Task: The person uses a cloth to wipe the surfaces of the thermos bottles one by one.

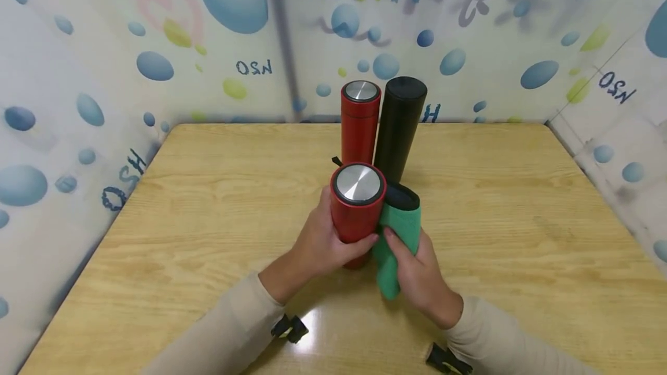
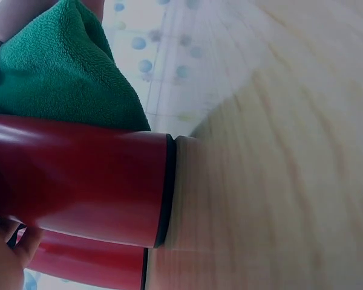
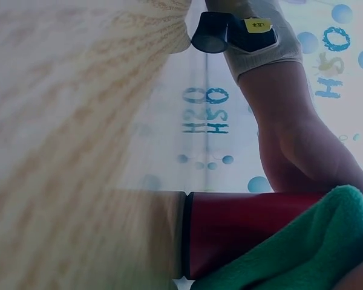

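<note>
My left hand [image 1: 325, 242] grips a red thermos flask [image 1: 356, 221] that has a round silver lid, its thumb across the front. In the left wrist view the flask [image 2: 78, 178] stands with its black-rimmed base right at the tabletop. My right hand [image 1: 421, 276] pinches a folded green cloth [image 1: 398, 247], thumb on top, against the flask's right side. A dark, oval part [image 1: 401, 195] shows at the cloth's upper end. The cloth's fuzzy weave [image 2: 66, 72] lies along the red wall of the flask in the left wrist view.
Just behind the held flask stand a second red flask [image 1: 361, 126] with a silver lid and a taller black flask [image 1: 401, 126]. Both are on the wooden table [image 1: 234, 190]. A wall covering with blue bubbles [image 1: 385, 66] rises behind the table's far edge.
</note>
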Motion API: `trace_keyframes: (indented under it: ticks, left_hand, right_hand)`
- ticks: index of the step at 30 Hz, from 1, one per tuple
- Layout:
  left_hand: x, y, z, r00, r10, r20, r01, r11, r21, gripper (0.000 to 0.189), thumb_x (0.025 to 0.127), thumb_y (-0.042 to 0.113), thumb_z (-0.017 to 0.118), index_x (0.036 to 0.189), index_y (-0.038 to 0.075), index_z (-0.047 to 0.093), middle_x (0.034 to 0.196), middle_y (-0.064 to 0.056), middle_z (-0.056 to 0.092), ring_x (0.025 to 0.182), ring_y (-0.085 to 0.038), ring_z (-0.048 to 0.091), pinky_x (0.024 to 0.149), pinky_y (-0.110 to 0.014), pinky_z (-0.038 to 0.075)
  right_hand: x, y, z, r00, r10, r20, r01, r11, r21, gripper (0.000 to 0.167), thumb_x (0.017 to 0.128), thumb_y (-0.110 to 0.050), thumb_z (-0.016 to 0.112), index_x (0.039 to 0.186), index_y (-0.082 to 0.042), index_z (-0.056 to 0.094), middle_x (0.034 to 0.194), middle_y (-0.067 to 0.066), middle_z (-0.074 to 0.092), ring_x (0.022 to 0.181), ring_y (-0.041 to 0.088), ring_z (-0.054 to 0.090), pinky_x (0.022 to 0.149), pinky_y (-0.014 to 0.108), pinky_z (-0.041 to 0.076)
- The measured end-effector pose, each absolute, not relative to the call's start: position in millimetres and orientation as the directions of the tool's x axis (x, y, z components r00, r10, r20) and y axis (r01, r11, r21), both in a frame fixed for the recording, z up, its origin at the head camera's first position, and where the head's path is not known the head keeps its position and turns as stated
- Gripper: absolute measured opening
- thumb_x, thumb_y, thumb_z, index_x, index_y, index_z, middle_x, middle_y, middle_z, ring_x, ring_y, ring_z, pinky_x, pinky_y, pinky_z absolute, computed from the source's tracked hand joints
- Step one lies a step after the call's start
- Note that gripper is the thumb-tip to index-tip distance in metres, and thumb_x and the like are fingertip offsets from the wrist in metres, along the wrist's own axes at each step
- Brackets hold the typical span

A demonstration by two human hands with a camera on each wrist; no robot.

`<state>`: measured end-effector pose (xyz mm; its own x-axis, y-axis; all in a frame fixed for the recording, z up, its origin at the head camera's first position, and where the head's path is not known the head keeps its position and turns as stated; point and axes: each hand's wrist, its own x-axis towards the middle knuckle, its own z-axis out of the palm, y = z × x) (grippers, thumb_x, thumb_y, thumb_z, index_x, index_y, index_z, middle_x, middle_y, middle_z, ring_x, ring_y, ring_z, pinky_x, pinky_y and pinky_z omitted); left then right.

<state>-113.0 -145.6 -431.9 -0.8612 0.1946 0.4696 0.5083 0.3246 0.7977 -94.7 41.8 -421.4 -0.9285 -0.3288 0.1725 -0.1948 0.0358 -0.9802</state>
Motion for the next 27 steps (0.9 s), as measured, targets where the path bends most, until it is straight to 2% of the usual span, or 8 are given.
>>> trace_keyframes:
  ticks: [7,17,27]
  left_hand:
    - [-111.6,-146.6,-431.5,-0.879,0.196,0.435,0.477,0.332,0.814,0.089,0.076,0.015,0.085,0.144,0.012,0.028,0.137,-0.003,0.054,0.125,-0.016,0.054,0.101,-0.039,0.054]
    - [-112.4,-146.4,-432.4,-0.882,0.187,0.433,0.472,0.347,0.811,0.089,0.075,0.016,0.086,0.144,0.012,0.029,0.137,-0.002,0.054,0.125,-0.016,0.055,0.100,-0.039,0.054]
    - [-113.8,-146.1,-432.3,-0.871,0.182,0.457,0.491,0.349,0.798,0.089,0.075,0.017,0.085,0.144,0.011,0.029,0.135,-0.003,0.055,0.123,-0.017,0.056,0.100,-0.039,0.054]
  right_hand:
    - [-95.5,41.5,-422.0,-0.929,-0.340,0.147,-0.175,0.055,-0.983,0.031,0.106,-0.011,0.043,0.133,0.003,0.047,0.114,0.008,0.058,0.101,0.010,0.061,0.090,0.022,0.053]
    - [-96.2,42.5,-420.6,-0.931,-0.339,0.139,-0.167,0.056,-0.984,0.033,0.106,-0.013,0.043,0.137,0.001,0.044,0.120,0.008,0.056,0.107,0.012,0.060,0.093,0.022,0.052]
    - [-96.8,41.3,-421.1,-0.928,-0.334,0.167,-0.190,0.039,-0.981,0.030,0.106,-0.012,0.044,0.132,0.003,0.047,0.112,0.006,0.058,0.099,0.010,0.061,0.089,0.023,0.053]
